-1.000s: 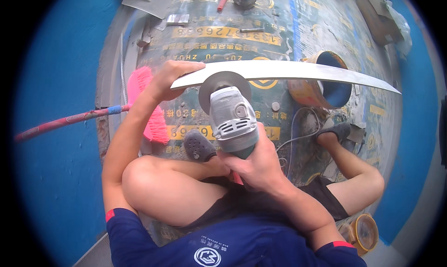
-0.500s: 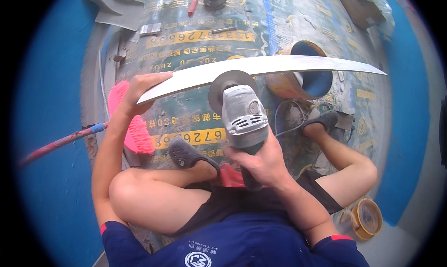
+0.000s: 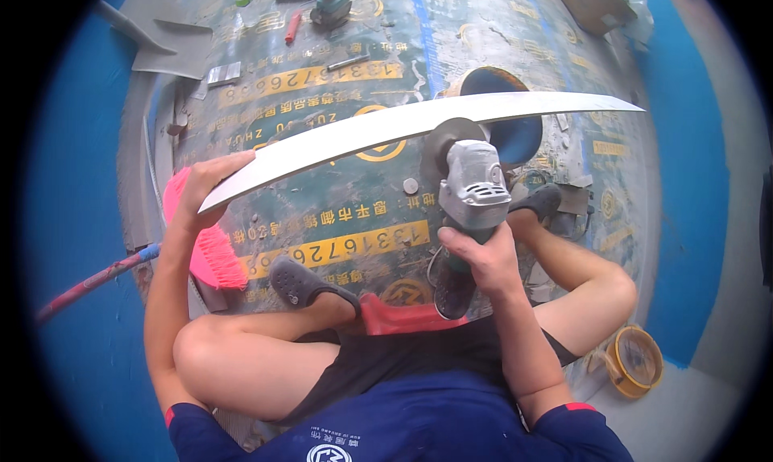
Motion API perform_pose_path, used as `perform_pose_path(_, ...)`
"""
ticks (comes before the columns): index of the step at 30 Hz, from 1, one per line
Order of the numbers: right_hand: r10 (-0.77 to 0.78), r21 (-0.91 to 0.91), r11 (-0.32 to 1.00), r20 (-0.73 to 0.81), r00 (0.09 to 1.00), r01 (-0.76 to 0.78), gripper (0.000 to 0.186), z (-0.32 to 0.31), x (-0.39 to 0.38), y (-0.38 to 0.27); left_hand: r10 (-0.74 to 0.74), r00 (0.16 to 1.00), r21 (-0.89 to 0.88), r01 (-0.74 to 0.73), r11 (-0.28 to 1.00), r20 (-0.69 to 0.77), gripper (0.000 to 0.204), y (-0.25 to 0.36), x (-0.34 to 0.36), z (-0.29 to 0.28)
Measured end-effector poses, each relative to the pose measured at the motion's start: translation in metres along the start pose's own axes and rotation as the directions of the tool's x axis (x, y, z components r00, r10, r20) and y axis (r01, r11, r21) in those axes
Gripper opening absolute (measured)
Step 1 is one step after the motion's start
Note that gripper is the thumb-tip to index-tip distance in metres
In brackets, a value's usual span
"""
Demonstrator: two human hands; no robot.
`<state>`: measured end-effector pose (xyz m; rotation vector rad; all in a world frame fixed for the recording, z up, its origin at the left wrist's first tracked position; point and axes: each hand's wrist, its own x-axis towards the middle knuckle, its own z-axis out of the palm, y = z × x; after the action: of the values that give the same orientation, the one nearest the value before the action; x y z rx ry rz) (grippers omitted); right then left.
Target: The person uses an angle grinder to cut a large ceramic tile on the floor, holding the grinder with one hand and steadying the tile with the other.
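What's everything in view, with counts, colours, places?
grinder: one, grey-green, centre right
strip: one, white, centre
bucket: one, blue inside, behind strip
broom: one, pink, left
shovel: one, grey, upper left
flat piece: one, silver, upper left
power tool: one, green, top
rod: one, red, top
metal bar: one, grey, top
box: one, brown, upper right
round object: one, yellow, lower right
low object: one, red, lower centre
floor sheet: one, green, beneath
blue areas: two, blue, sides
clogs: two, grey, middle
left hand: one, bare, on strip
right hand: one, bare, on grinder
legs: two, bare, lower half
shirt: one, navy, bottom
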<state>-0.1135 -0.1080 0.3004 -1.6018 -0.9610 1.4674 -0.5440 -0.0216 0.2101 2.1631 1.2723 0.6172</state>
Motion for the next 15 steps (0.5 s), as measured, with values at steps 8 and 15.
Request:
perform_pose_path(8,-0.114,0.087,0.987,-0.233,0.966,0.137,0.048,-0.072,-0.011,0.022,-0.006,0.996,0.182,-0.011,0.983,0.092,0.044,0.000,-0.005,-0.011)
perform_pose_path(15,-0.053,0.180,0.976,-0.341,0.939,0.120,0.050,-0.111,-0.030,0.028,0.377,0.920,0.662,-0.351,0.662,0.111,0.048,-0.038,0.008,-0.006)
